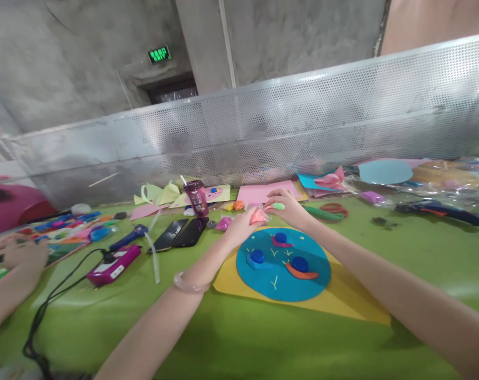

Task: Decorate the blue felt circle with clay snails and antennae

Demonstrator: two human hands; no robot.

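Both my hands meet just beyond a blue paper disc [283, 279] that lies on a yellow sheet [350, 301]. My left hand [243, 224] pinches a small orange-pink lump of clay [258, 216]. My right hand [287, 208] is closed with a light green piece [279, 206] at its fingertips, touching the same lump. On the disc sit blue clay balls [257, 256] with pink, blue and orange strips and small yellow marks. A pale bangle [189, 284] is on my left wrist.
Two phones [184, 232], a dark purple cup [196, 198], a magenta device [113, 266] with a black cable and a blue glue gun [128, 238] lie left. Another person's hand [20, 258] rests far left. Coloured papers, red scissors [334, 209] and a perforated metal wall [303, 121] stand behind.
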